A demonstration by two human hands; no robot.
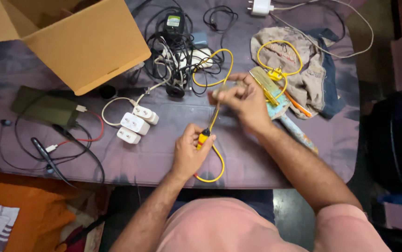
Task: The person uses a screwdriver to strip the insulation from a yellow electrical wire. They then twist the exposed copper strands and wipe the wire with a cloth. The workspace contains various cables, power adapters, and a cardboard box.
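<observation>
Near the desk's front edge, the left hand [189, 151] gripped a yellow cable [219, 63] at its orange plug [203, 137]. The right hand [243, 100] pinched the cable higher up, mid-straightening; gathering it into loops seemed the likely next need

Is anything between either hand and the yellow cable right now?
Nothing visible. The left hand grips the thin yellow cable at its plug end, and the right hand pinches it higher up. The three white chargers lie off to the side.

Both hands grip yellow cable [212, 119]; white chargers [135, 123] just left.
</observation>
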